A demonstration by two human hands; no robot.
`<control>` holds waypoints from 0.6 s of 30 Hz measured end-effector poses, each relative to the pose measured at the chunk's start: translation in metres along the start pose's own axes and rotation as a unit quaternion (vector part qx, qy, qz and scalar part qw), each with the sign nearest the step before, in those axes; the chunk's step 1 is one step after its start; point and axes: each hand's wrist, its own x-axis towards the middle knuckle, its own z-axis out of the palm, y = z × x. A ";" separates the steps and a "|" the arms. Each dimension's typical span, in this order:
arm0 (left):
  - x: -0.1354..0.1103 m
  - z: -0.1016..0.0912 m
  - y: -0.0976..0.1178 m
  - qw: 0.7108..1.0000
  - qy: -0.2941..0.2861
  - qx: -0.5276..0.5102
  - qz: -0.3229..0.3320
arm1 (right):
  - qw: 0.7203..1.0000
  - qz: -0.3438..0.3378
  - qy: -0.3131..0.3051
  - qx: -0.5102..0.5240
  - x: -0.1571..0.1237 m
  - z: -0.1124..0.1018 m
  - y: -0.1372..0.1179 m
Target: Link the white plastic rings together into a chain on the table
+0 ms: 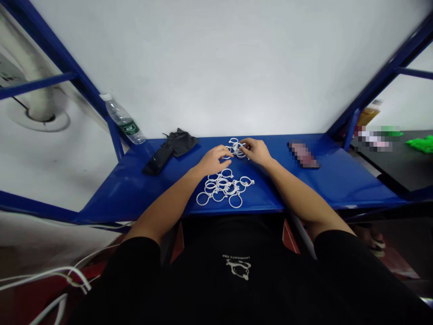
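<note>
Handling: the plastic rings (225,188) look light and fairly stiff. Their thin, smooth bands may slide and snag on one another by their small tabs, so each ring is probably best taken by its band or tab, away from its neighbours.

Rings: white and open-centred, lying mostly flat and overlapping in a loose heap near the front of the blue bench (338,189). A smaller tangle (236,148) sits farther back, between and just beyond the hands.

Left hand (214,160): loosely curled, not spread, with its left fingertips (230,154) just beside the tangle. Whether they grip a ring cannot be told.

Right hand (257,151): arched over the tangle, with its right fingertips (244,145) drawn together on the rings. A pinch cannot be confirmed from this view.

Left of the hands: a black phone (158,160), a crumpled black cloth (181,142) and, leaning at the back corner, a water bottle (123,119).

Right of the hands: a pixelated flat object (303,154) on the bench.
</note>
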 end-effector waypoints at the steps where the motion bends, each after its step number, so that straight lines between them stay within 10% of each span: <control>1: -0.001 -0.003 0.001 0.999 -0.048 -0.004 0.007 | 1.000 0.018 0.006 -0.010 0.000 -0.001 0.004; 8: -0.002 -0.001 0.000 0.973 -0.228 0.014 0.026 | 1.000 -0.012 -0.009 0.014 -0.002 -0.003 -0.001; 18: 0.001 0.004 -0.019 0.994 -0.017 0.096 -0.052 | 0.986 -0.103 -0.108 0.071 -0.007 0.003 -0.020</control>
